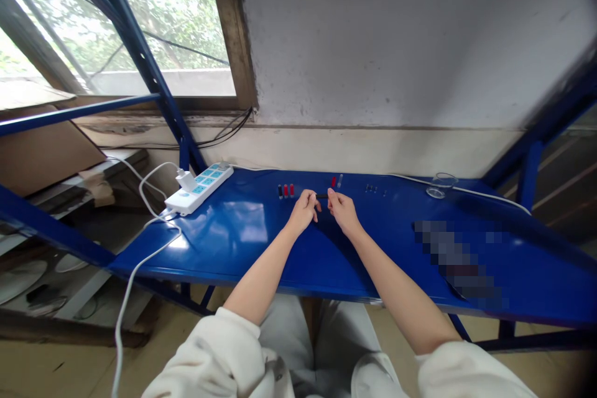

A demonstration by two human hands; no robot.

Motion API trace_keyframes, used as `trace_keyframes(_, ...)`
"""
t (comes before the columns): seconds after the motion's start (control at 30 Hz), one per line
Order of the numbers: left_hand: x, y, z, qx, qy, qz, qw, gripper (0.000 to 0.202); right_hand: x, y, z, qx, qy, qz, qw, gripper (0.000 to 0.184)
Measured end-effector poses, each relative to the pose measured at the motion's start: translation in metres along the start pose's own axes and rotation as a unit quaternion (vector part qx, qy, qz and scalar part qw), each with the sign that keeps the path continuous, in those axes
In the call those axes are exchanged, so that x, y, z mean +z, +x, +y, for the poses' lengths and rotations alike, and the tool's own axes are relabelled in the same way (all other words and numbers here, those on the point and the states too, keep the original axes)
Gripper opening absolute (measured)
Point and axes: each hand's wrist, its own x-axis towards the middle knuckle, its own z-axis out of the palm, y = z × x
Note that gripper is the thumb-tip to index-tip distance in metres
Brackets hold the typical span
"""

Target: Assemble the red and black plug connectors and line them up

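Observation:
My left hand (pixel 305 208) is closed, its fingertips pinching one end of a small dark stick-like tube (pixel 321 196). At the other end, my right hand (pixel 342 210) is also closed on it, so the tube lies level between both hands above the blue table (pixel 261 249). Its exact kind is too small to make out. Just left of my left hand stand a black tube (pixel 280 191) and two red tubes (pixel 289 190) in a row. Beyond my right hand are a red piece (pixel 333 181) and a clear piece (pixel 340 180).
Several tiny clear parts (pixel 371 188) lie right of my hands. A clear cup (pixel 441 185) sits toward the back right. A blurred dark object (pixel 459 261) lies at the right. At the left, a white power strip (pixel 200 189) trails a cable (pixel 140 264) over the table edge.

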Motion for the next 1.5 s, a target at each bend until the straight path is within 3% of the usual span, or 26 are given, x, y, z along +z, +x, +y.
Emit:
trace_keyframes(0.23,-0.001,-0.003,0.004,0.009,0.060,0.046,0.997,0.037,0.002,-0.002,-0.003,-0.005,0.023,-0.012,1.000,0.050)
trace_keyframes(0.47,-0.003,-0.002,0.008,-0.019,0.010,0.088,0.996,0.043,0.003,-0.006,-0.011,-0.010,0.043,-0.028,0.999,0.049)
trace_keyframes(0.67,-0.014,0.003,0.009,-0.031,-0.064,0.166,0.984,0.041,-0.009,0.003,-0.011,0.023,0.092,0.039,0.995,0.045)
trace_keyframes(0.8,-0.012,0.002,0.010,-0.027,-0.043,0.104,0.993,0.036,-0.015,0.008,-0.007,0.024,0.080,0.050,0.995,0.037)
trace_keyframes(0.9,-0.008,0.001,0.008,-0.020,-0.025,0.050,0.998,0.035,-0.012,0.007,-0.004,0.021,0.035,-0.024,0.999,0.035)
trace_keyframes(1.03,-0.007,0.002,0.004,-0.006,-0.032,0.057,0.998,0.033,-0.007,0.004,0.001,0.002,-0.009,-0.125,0.992,0.029)
trace_keyframes(1.2,-0.009,0.003,0.001,0.006,-0.031,0.055,0.998,0.032,-0.006,0.006,0.010,-0.027,-0.011,-0.134,0.991,0.028)
trace_keyframes(1.5,-0.009,0.000,0.005,0.003,0.003,0.041,0.999,0.032,-0.005,0.005,0.013,0.002,0.012,-0.169,0.986,0.025)
